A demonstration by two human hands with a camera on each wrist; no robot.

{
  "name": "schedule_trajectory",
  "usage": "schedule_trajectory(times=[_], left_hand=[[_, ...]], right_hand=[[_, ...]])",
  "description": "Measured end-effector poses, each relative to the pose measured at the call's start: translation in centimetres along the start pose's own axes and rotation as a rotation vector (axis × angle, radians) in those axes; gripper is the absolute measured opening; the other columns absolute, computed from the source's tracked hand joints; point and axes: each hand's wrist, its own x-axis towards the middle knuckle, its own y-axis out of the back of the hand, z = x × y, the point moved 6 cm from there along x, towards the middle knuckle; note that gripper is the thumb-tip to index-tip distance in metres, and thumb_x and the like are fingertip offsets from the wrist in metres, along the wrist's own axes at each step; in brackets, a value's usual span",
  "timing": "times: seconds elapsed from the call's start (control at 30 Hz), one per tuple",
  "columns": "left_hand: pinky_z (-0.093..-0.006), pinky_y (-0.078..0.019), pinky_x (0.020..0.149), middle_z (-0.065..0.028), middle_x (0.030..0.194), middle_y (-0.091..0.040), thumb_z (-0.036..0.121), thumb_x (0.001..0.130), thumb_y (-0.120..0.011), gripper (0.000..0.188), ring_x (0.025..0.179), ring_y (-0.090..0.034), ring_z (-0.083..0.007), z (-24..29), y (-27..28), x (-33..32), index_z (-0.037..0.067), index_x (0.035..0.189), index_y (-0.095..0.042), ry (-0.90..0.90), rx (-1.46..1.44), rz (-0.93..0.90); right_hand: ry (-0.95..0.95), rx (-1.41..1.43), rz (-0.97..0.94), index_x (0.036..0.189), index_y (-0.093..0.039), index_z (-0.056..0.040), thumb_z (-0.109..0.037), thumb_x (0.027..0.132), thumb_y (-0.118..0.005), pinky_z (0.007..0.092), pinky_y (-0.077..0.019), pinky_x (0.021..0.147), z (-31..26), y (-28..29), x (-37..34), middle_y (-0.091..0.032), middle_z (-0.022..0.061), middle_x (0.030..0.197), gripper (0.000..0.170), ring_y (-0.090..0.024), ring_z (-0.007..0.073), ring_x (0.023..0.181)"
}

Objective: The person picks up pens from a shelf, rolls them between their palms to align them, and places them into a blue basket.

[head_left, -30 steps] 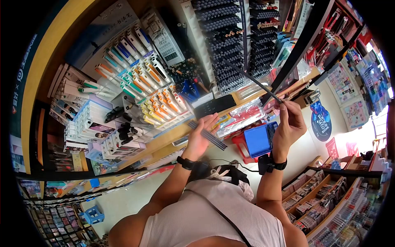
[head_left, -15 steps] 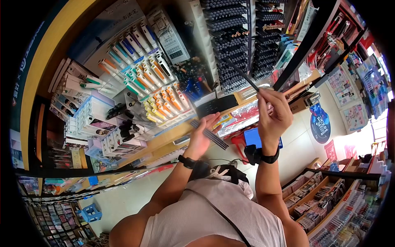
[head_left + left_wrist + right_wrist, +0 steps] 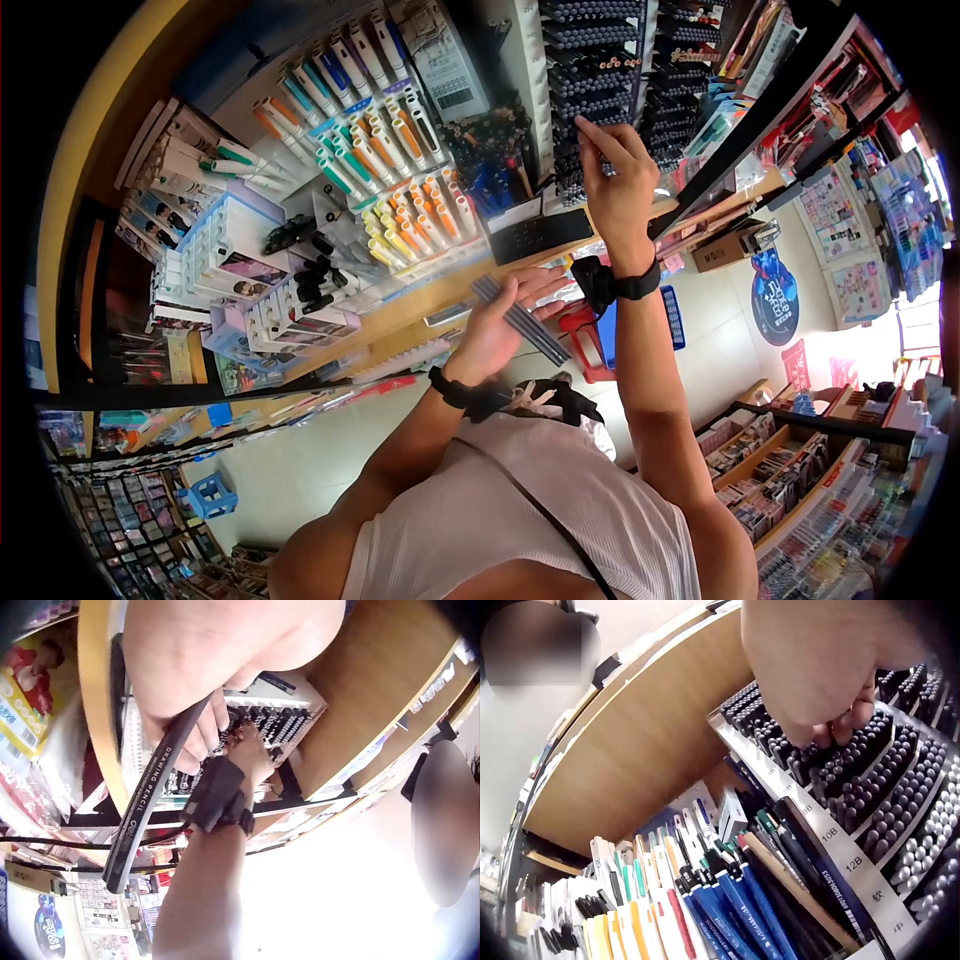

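Observation:
My left hand (image 3: 490, 335) holds several dark drawing pencils (image 3: 537, 335) in a slanting bundle under the thumb, its other fingers fairly straight. In the left wrist view one drawing pencil (image 3: 154, 787) shows its lettering along the barrel. My right hand (image 3: 622, 190) reaches up to a pencil rack (image 3: 836, 840), its fingers drawn together at the rows of dark pencil ends (image 3: 889, 817). A pencil's dark end shows at those fingertips in the head view; the rest of it is hidden. White labels such as 10B and 12B run along the rack's edge.
Left of the rack stand white-barrelled markers (image 3: 370, 150) in tiered holders. A black tray (image 3: 540, 235) lies on the wooden shelf edge (image 3: 400, 305). Below are a red stool (image 3: 582, 345) and a blue basket (image 3: 672, 315). An upright black post (image 3: 735, 130) is to the right.
My right hand has moved forward and left to the rack with the pencil, most of which has passed out of sight. The left hand keeps its pencils, its fingers more spread.

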Motion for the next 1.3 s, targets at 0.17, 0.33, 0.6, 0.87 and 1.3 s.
schedule_trajectory(times=[0.17,0.33,0.6,0.87,1.3], left_hand=[[-0.052,-0.0334,0.116,-0.0188,0.152,-0.043,0.039,0.105,-0.045,0.047,0.143,-0.038,-0.034,2.5,-0.8,-0.3,0.005,0.136,-0.05,-0.068,-0.046,-0.002],[-0.0518,-0.0335,0.117,-0.0158,0.152,-0.044,0.037,0.105,-0.045,0.044,0.143,-0.038,-0.0324,7.5,-1.9,0.3,0.007,0.136,-0.052,-0.326,-0.109,0.061],[-0.0506,-0.0292,0.121,-0.0151,0.156,-0.038,0.029,0.109,-0.036,0.042,0.147,-0.032,-0.0303,10.0,-2.9,2.2,0.004,0.141,-0.047,-0.452,-0.174,-0.001],[-0.0518,-0.029,0.121,-0.0149,0.155,-0.039,0.03,0.108,-0.037,0.041,0.147,-0.033,-0.0304,8.7,-3.3,3.2,0.005,0.139,-0.048,-0.415,-0.156,0.038],[-0.0491,-0.0289,0.122,-0.0138,0.156,-0.039,0.031,0.108,-0.038,0.045,0.146,-0.033,-0.0291,9.3,-2.0,2.9,0.004,0.142,-0.046,-0.424,-0.218,0.057]], right_hand=[[-0.077,0.102,-0.071,0.111,-0.072,-0.0023,0.0,0.087,-0.068,0.0327,-0.0499,0.066,-0.7,1.1,-0.9,-0.063,0.0112,0.084,0.024,-0.062,0.0224,0.071],[-0.467,0.447,-0.195,0.105,-0.072,0.0028,-0.006,0.094,-0.064,0.0259,-0.049,0.073,1.6,2.6,-6.4,-0.07,0.0069,0.088,0.016,-0.062,0.0114,0.078],[-0.762,0.748,-0.437,0.113,-0.069,0.0057,-0.002,0.095,-0.062,0.0261,-0.0527,0.076,-2.3,4.0,-12.8,-0.072,0.0101,0.098,0.021,-0.067,0.0134,0.086],[-0.828,0.698,-0.288,0.109,-0.071,0.004,-0.003,0.094,-0.067,0.0231,-0.0509,0.07,-1.5,4.9,-14.2,-0.073,0.0069,0.093,0.017,-0.067,0.0096,0.082],[-0.734,0.681,-0.076,0.108,-0.069,0.0065,-0.001,0.097,-0.061,0.0246,-0.0553,0.07,0.3,7.8,-13.5,-0.073,0.0107,0.09,0.015,-0.069,0.0131,0.08]])
